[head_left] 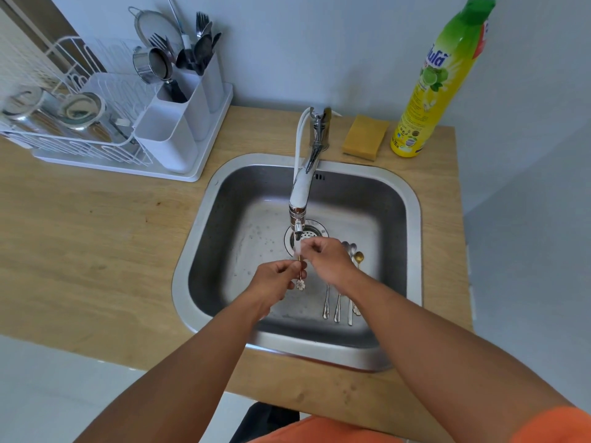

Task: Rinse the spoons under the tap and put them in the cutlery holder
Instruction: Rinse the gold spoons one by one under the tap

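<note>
My left hand (277, 278) pinches the thin handle of a small gold spoon with a white flower end (300, 283). Its bowl points up under the tap spout (298, 230), where water runs. My right hand (326, 259) closes its fingertips on the spoon's bowl end in the stream. Several more spoons (339, 302) lie on the floor of the steel sink (412, 219) to the right of my hands, one with a gold bowl (358, 257). The white cutlery holder (179, 123) stands at the back left, with forks and spoons upright in its far compartments.
A white wire dish rack (73, 129) with steel cups sits left of the holder on the wooden counter (96, 235). A yellow sponge (364, 137) and a yellow-green dish soap bottle (438, 81) stand behind the sink, right of the tap.
</note>
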The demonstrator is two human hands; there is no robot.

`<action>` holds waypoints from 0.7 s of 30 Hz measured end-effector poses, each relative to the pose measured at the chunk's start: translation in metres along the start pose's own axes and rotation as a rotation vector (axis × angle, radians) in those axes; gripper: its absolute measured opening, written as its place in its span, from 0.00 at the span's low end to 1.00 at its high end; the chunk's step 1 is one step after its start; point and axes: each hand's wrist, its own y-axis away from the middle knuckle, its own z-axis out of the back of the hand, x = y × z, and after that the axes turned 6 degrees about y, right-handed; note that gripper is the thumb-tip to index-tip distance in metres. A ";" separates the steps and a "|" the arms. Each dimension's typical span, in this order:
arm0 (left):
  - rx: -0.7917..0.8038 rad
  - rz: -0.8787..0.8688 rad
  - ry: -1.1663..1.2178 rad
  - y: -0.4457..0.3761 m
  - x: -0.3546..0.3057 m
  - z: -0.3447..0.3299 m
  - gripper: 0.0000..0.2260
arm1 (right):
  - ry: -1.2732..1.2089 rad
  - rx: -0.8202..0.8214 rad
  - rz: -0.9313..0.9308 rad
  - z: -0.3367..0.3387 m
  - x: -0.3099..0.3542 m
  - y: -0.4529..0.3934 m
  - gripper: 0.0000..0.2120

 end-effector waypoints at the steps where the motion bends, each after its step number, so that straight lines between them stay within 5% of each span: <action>1: 0.001 -0.001 -0.010 0.000 -0.001 -0.001 0.08 | -0.004 0.004 -0.017 0.002 0.000 -0.001 0.07; 15: 0.210 -0.017 -0.245 -0.002 0.008 0.015 0.08 | -0.021 0.006 -0.098 -0.008 -0.008 0.012 0.10; 21: 0.241 0.032 -0.267 -0.006 0.014 0.015 0.09 | 0.151 -0.021 -0.114 -0.008 -0.009 0.023 0.09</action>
